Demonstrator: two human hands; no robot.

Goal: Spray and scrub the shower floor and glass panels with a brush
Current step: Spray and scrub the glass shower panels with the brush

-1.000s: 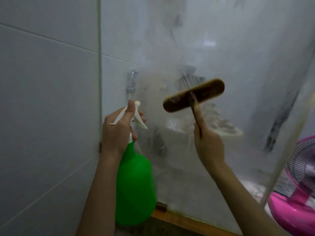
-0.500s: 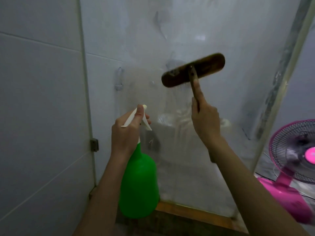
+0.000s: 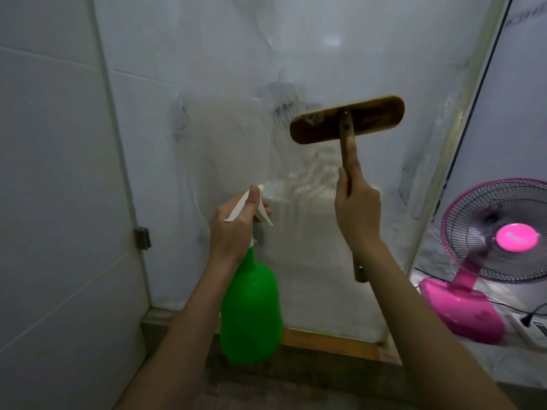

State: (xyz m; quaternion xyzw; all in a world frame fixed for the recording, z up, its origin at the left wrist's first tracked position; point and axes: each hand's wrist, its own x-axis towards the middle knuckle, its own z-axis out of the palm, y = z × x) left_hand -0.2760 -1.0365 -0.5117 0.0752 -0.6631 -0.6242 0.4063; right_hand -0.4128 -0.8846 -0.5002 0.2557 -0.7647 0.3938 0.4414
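Note:
A streaked, soapy glass panel [image 3: 236, 128] fills the middle of the view. A brown wooden brush [image 3: 346, 119] lies with its wide head flat against the glass, upper right of centre. My right hand [image 3: 356, 208] grips the brush handle, with the index finger stretched up along it. My left hand [image 3: 236, 226] holds the white trigger head of a green spray bottle [image 3: 251, 309], which hangs below the hand in front of the lower glass.
A white tiled wall [image 3: 53, 173] stands at the left, with a small metal hinge [image 3: 143, 238] at the glass edge. A wooden sill [image 3: 325, 341] runs along the bottom. A pink fan [image 3: 500, 255] and a power strip [image 3: 532, 329] sit at the right.
The view has pulled back and tilted, showing more sill and fan. The brush slid to the right on the glass. My left hand with the bottle drifted right and lower.

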